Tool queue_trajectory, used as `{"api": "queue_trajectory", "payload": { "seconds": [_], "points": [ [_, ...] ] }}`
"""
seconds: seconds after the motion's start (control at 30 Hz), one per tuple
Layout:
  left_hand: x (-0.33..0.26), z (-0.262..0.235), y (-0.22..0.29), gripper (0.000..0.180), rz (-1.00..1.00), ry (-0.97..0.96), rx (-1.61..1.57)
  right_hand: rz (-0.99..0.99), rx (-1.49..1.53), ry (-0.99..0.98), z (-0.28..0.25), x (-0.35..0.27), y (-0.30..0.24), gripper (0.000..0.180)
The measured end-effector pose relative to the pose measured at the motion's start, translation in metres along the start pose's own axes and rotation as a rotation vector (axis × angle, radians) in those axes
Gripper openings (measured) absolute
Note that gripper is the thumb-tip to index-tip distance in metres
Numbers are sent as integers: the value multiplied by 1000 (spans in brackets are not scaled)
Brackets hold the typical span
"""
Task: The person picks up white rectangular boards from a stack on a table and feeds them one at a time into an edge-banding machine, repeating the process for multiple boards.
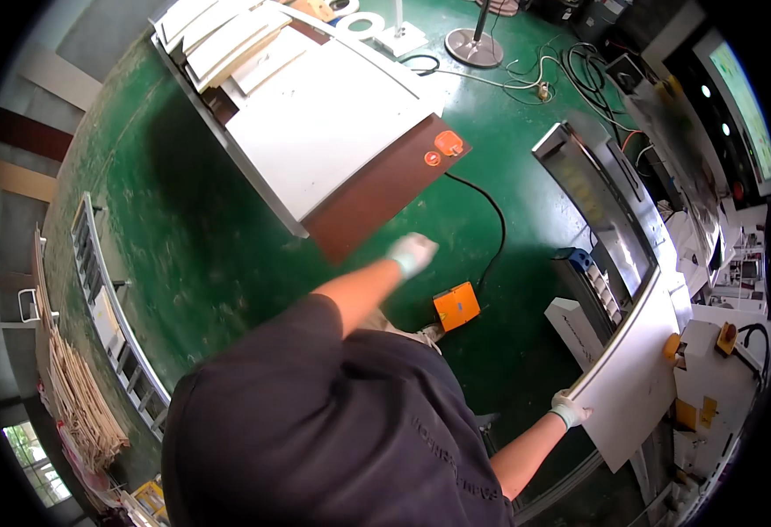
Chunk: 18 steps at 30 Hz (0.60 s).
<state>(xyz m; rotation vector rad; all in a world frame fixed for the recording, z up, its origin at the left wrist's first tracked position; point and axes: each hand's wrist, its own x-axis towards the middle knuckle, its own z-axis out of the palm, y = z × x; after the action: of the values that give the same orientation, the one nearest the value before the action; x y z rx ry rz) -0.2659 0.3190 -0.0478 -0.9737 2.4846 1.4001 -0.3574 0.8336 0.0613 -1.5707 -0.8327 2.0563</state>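
My right hand (570, 408), in a white glove, grips the near left edge of a white board (636, 373), its fingers curled over that edge. The board lies on a machine with a grey metal frame (600, 189) at the right. In front of my body, my left hand (413, 253) hangs in the air above the green floor, also gloved. Motion smears its fingers, and I see nothing in it. An orange foot pedal (456, 306) with a black cable sits on the floor just beyond my feet.
A white-topped table (324, 105) with a brown front strip (381, 193) and orange buttons stands ahead, stacked with panels (231, 44) at its far end. A metal ladder-like rack (117, 303) lies left. Cables (579, 75) and a round stand base (473, 48) occupy the far floor.
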Motion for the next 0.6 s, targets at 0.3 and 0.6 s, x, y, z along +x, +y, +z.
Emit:
{"api": "queue_trajectory", "payload": {
  "seconds": [0.3, 0.6],
  "points": [
    [20, -192, -310, 39, -823, 549, -717, 217, -635, -912, -1, -194, 177, 60],
    [48, -167, -342, 20, -749, 459, -1180, 131, -1470, -899, -41, -228, 274, 44]
  ]
}}
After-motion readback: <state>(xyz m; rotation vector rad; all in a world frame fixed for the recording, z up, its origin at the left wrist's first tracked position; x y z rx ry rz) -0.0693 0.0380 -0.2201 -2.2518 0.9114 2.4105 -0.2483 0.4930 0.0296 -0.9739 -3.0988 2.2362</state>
